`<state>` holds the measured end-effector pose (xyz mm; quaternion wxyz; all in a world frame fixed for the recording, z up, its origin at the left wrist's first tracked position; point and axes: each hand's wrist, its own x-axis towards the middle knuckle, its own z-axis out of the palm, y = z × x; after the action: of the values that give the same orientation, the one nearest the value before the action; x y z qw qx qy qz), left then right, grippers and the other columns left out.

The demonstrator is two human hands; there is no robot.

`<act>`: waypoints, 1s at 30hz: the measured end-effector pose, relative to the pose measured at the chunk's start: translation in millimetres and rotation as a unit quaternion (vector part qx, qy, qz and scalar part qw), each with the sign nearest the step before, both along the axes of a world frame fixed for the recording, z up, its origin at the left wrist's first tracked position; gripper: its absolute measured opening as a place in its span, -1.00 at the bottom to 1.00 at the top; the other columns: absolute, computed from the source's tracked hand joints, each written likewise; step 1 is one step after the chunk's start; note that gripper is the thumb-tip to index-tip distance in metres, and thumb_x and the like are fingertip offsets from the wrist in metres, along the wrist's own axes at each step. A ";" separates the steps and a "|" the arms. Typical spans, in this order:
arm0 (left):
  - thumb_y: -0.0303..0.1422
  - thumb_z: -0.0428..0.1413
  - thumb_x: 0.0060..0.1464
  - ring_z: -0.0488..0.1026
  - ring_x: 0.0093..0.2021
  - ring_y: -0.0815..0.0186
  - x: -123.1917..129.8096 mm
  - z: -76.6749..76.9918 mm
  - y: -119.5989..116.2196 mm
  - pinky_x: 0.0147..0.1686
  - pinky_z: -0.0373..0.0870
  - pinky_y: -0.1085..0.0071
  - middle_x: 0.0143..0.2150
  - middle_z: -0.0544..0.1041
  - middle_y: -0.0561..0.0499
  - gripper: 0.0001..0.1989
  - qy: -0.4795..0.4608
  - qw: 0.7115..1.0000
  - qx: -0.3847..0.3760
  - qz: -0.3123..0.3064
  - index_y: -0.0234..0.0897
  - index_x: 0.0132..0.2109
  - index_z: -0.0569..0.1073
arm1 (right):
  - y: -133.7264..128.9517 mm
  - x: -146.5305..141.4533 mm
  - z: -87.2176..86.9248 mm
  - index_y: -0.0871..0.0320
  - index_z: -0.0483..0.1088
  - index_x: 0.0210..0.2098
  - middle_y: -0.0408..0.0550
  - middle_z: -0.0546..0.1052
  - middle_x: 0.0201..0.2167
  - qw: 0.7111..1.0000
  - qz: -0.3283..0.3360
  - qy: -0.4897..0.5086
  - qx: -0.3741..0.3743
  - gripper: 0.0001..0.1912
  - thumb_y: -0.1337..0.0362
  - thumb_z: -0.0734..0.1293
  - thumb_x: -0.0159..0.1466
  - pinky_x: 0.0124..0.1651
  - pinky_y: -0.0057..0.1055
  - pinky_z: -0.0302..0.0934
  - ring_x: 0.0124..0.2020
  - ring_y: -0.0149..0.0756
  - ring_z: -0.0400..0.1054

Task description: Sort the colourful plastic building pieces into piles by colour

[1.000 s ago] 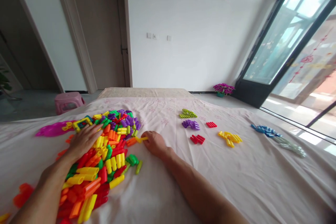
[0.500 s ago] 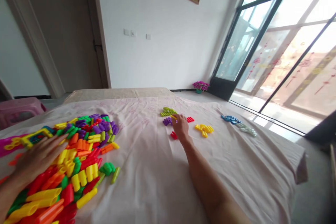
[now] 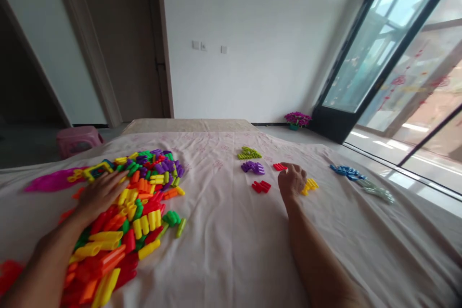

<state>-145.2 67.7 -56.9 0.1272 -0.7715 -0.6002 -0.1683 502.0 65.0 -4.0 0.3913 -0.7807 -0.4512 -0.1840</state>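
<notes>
My left hand (image 3: 103,193) lies over a large pile of colourful plastic building pieces (image 3: 144,224), its fingers stretched out across the pieces. Farther right, my right hand (image 3: 292,180) is over a small group of yellow pieces (image 3: 311,186), partly covering them. Its fingers curl downward, and whatever is in them is hidden. Beside that hand lies a red piece (image 3: 279,167). More small colour groups sit to its left: red pieces (image 3: 261,186), purple pieces (image 3: 253,168) and light green pieces (image 3: 250,153).
Blue pieces (image 3: 346,172) and clear pale pieces (image 3: 377,190) lie on the right of the cloth-covered table (image 3: 224,260). A magenta bag-like item (image 3: 50,181) is left of the pile. A pink stool (image 3: 79,140) stands beyond the table's left edge.
My right hand has moved right, from beside the purple pieces to the yellow group; a yellow bit showed at its fingers before. My left hand stays on the pile. The view has turned left.
</notes>
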 end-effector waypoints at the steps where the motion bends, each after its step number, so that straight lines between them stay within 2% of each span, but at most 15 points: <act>1: -0.30 -0.22 0.23 0.12 0.33 0.10 6.8 6.2 -3.0 0.30 0.05 0.11 0.30 0.31 0.00 -0.53 -0.007 1.000 -0.025 -0.002 -0.21 0.16 0.39 | 4.7 -14.4 0.9 0.10 0.52 -0.15 0.03 0.48 -0.10 0.998 0.056 0.001 0.003 -0.67 0.35 0.19 0.20 0.05 -0.20 0.08 0.00 -0.09 0.20; 3: -0.25 -0.24 0.25 0.09 0.35 0.08 19.5 18.5 -9.0 0.31 0.00 0.09 0.31 0.29 -0.07 -0.50 -0.052 0.996 -0.059 0.032 -0.26 0.21 0.35 | 11.2 -49.5 1.6 0.12 0.52 -0.18 0.02 0.50 -0.16 0.981 0.193 0.001 -0.005 -0.69 0.35 0.19 0.20 0.00 -0.25 0.15 -0.08 -0.14 0.28; 5: -0.11 -0.22 0.24 0.09 0.35 0.02 30.9 31.3 -16.0 0.29 0.03 0.06 0.32 0.27 -0.15 -0.43 -0.117 0.986 -0.073 0.089 -0.27 0.26 0.31 | 11.0 -87.5 0.2 0.12 0.52 -0.20 0.01 0.51 -0.19 0.943 0.330 -0.015 -0.023 -0.72 0.36 0.20 0.21 -0.02 -0.27 0.20 -0.13 -0.18 0.33; 7: -0.04 -0.24 0.23 0.14 0.32 0.06 40.0 45.3 -25.0 0.28 0.06 0.10 0.30 0.28 -0.17 -0.37 -0.166 0.980 -0.072 0.081 -0.29 0.27 0.30 | 4.3 -121.1 -3.0 0.10 0.52 -0.22 -0.01 0.52 -0.20 0.898 0.435 -0.045 -0.050 -0.74 0.38 0.21 0.21 -0.02 -0.28 0.22 -0.14 -0.20 0.36; 9: -0.01 -0.26 0.22 0.19 0.30 0.11 45.4 60.4 -36.9 0.27 0.09 0.13 0.28 0.32 -0.15 -0.35 -0.190 0.978 -0.067 0.056 -0.28 0.26 0.31 | -5.0 -144.4 -6.9 0.08 0.52 -0.22 -0.02 0.53 -0.20 0.857 0.503 -0.073 -0.082 -0.75 0.39 0.22 0.22 -0.02 -0.27 0.23 -0.15 -0.21 0.38; 11: 0.03 -0.27 0.22 0.20 0.29 0.10 46.4 74.9 -53.7 0.27 0.07 0.10 0.27 0.34 -0.13 -0.34 -0.191 0.978 -0.069 0.056 -0.24 0.25 0.32 | -12.3 -155.8 -10.6 0.06 0.51 -0.21 -0.03 0.54 -0.19 0.828 0.544 -0.087 -0.106 -0.75 0.38 0.23 0.23 -0.02 -0.27 0.25 -0.14 -0.22 0.39; 14: 0.11 -0.25 0.18 0.11 0.34 0.04 42.3 88.4 -93.7 0.29 0.00 0.05 0.33 0.24 -0.18 -0.27 -0.163 0.982 -0.077 0.058 -0.25 0.31 0.23 | -14.2 -157.3 -14.3 0.06 0.50 -0.17 -0.02 0.54 -0.16 0.815 0.564 -0.078 -0.107 -0.75 0.36 0.23 0.24 -0.01 -0.24 0.27 -0.12 -0.21 0.40; 16: 0.16 -0.23 0.15 0.01 0.37 0.01 41.0 87.5 -131.0 0.30 -0.01 0.04 0.38 0.11 -0.20 -0.19 -0.139 0.987 -0.072 0.034 -0.25 0.37 0.08 | -11.9 -155.8 -15.1 0.06 0.49 -0.16 -0.02 0.54 -0.14 0.816 0.566 -0.065 -0.098 -0.76 0.35 0.24 0.24 -0.01 -0.23 0.27 -0.11 -0.20 0.40; 18: 0.17 -0.19 0.13 -0.08 0.40 0.00 45.3 78.8 -171.3 0.31 -0.03 0.05 0.44 -0.04 -0.15 -0.16 -0.117 0.991 -0.067 0.006 -0.17 0.41 -0.07 | -10.5 -157.2 -14.4 0.06 0.49 -0.17 -0.03 0.54 -0.13 0.812 0.575 -0.056 -0.088 -0.77 0.34 0.25 0.23 0.00 -0.22 0.27 -0.10 -0.20 0.41; 20: 0.20 -0.05 0.03 -0.10 0.40 -0.06 56.3 65.5 -206.2 0.30 0.02 0.04 0.46 -0.14 -0.11 -0.07 -0.097 0.993 -0.068 0.000 -0.07 0.42 -0.13 | -11.9 -162.4 -12.6 0.06 0.49 -0.17 -0.04 0.55 -0.15 0.801 0.591 -0.047 -0.080 -0.78 0.34 0.26 0.23 0.01 -0.23 0.26 -0.10 -0.21 0.41; 22: 0.12 0.12 -0.04 -0.09 0.40 -0.10 72.7 51.7 -228.2 0.27 0.11 0.02 0.47 -0.20 -0.09 -0.02 -0.079 0.994 -0.077 0.006 0.00 0.42 -0.11 | -15.7 -170.1 -10.9 0.07 0.49 -0.17 -0.04 0.55 -0.16 0.787 0.610 -0.038 -0.079 -0.78 0.34 0.26 0.24 0.02 -0.24 0.26 -0.10 -0.22 0.41; 24: -0.03 0.22 -0.06 -0.10 0.40 -0.13 90.8 40.3 -234.5 0.25 0.14 -0.01 0.46 -0.22 -0.11 -0.03 -0.071 0.995 -0.067 0.015 0.02 0.41 -0.07 | -20.3 -178.0 -10.5 0.07 0.49 -0.18 -0.04 0.55 -0.17 0.774 0.626 -0.032 -0.086 -0.78 0.35 0.26 0.23 0.01 -0.25 0.26 -0.12 -0.23 0.41; 26: -0.11 0.23 -0.05 -0.11 0.39 -0.15 107.1 32.8 -227.8 0.25 0.10 -0.08 0.45 -0.18 -0.16 -0.07 -0.075 0.996 -0.037 0.024 0.00 0.40 -0.02 | -23.9 -183.9 -12.0 0.07 0.50 -0.19 -0.04 0.55 -0.18 0.765 0.636 -0.031 -0.097 -0.78 0.37 0.26 0.22 -0.01 -0.27 0.27 -0.13 -0.23 0.40; 30: -0.04 0.20 -0.04 -0.07 0.37 -0.19 132.8 29.9 -197.9 0.23 0.01 -0.18 0.41 -0.02 -0.23 -0.18 -0.088 0.995 0.030 0.046 -0.07 0.34 0.14 | -26.7 -188.8 -17.0 0.08 0.50 -0.22 -0.04 0.55 -0.19 0.761 0.639 -0.026 -0.108 -0.76 0.42 0.26 0.19 -0.02 -0.28 0.27 -0.14 -0.23 0.40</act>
<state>-12.4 -130.2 -27.1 0.1043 -0.7208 -0.6390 -0.2477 313.1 38.3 -21.0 0.3193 -0.3431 -0.8724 0.1384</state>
